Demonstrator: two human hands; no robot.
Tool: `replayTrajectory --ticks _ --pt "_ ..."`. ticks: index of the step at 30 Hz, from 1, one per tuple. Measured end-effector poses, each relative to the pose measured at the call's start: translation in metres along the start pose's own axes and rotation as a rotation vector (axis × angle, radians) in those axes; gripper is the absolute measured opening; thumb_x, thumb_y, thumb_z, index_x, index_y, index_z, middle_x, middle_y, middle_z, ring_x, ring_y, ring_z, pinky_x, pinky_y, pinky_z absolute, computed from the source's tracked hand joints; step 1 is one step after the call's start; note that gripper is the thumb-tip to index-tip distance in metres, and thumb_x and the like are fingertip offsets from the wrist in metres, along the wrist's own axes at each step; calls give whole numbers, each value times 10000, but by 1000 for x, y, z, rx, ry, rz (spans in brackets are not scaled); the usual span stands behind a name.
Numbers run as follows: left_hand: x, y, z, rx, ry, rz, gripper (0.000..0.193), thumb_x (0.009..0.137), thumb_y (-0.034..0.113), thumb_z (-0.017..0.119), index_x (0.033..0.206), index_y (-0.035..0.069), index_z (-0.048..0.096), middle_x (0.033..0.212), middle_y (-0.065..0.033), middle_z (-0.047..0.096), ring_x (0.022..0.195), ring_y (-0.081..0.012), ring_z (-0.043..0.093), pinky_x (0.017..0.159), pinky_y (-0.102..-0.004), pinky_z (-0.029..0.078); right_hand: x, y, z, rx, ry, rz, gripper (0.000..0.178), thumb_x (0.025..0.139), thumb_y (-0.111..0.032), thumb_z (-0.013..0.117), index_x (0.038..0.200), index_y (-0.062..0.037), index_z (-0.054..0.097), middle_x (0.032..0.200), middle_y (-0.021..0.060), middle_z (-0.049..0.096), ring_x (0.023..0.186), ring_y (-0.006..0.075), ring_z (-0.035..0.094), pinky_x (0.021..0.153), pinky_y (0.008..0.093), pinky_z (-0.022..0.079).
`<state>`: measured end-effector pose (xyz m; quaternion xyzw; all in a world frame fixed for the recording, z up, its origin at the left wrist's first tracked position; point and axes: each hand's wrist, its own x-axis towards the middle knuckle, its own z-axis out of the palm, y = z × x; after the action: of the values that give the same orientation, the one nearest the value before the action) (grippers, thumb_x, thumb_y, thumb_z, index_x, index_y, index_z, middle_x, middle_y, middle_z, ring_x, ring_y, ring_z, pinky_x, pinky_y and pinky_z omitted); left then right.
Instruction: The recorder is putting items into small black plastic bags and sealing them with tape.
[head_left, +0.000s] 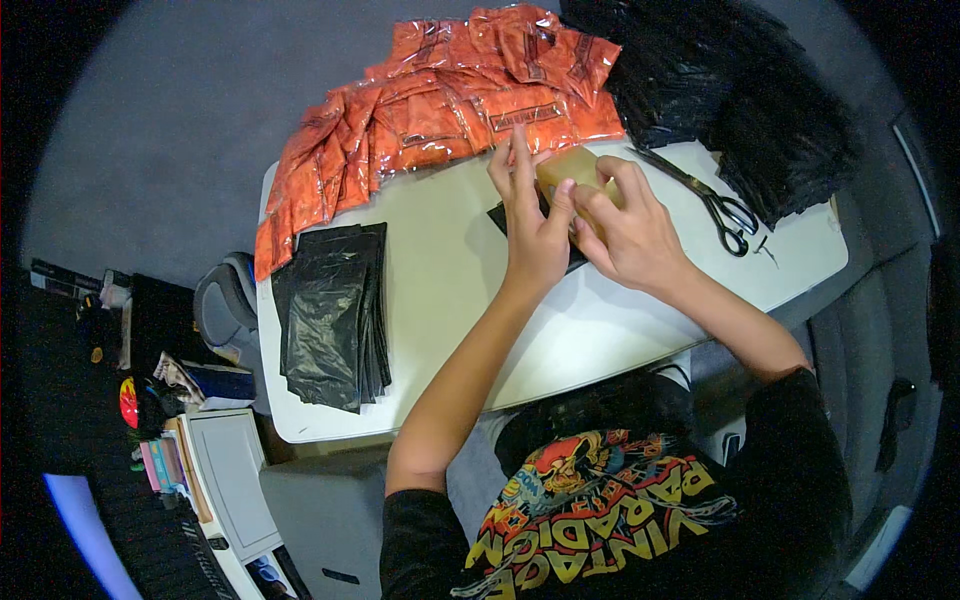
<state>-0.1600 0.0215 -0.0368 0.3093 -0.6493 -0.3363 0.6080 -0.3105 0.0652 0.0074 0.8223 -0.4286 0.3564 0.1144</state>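
We find the left hand (535,222) with fingers extended, the right hand (632,230) curled at a yellowish roll (570,167) between them; whether either grip pinches, we cannot tell. The roll, above the surface (440,265), looks light, firm, smooth, best held by its rim. Fingers hide its axis and heading.

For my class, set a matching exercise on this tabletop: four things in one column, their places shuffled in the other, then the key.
Things
1. Scissors
2. Orange packets
3. Stack of flat black packets
4. Yellowish item, apparently tape

Places
A. Near left part of the tabletop
B. Between the left hand and right hand
C. Right of both hands
D. Along the far side

Pairs: 1-C, 2-D, 3-A, 4-B
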Motion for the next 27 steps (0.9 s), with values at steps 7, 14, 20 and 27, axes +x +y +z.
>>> replayTrajectory --ticks 7,14,20,27 --pt "1 1 1 8 1 -61 772 1048 241 603 1671 49 188 1595 -231 202 1352 -363 505 1148 -470 412 -5 15 3 47 -1 -75 333 805 -174 772 1063 -68 589 1203 169 548 1026 349 601 696 439 590" --pt "0 2 -1 12 0 -61 764 1032 226 616 1673 91 223 1574 -160 238 1403 -310 467 1074 -440 485 -2 8 -27 136 -100 124 502 770 -281 825 1131 -60 555 1167 187 526 925 389 656 714 473 580" --pt "2 7 -2 -7 -2 -73 800 1029 233 630 1669 41 190 1597 -219 203 1342 -347 512 1140 -464 417 -1 17 -18 99 -91 129 498 769 -338 824 1083 -46 570 1022 156 562 821 367 665 671 467 561" --pt "0 4 0 -5 11 -62 781 1030 233 630 1667 58 213 1585 -194 222 1378 -330 486 1113 -447 450 -12 31 4 129 84 -28 459 728 -321 855 907 -47 534 778 122 567 599 328 576 581 418 507"
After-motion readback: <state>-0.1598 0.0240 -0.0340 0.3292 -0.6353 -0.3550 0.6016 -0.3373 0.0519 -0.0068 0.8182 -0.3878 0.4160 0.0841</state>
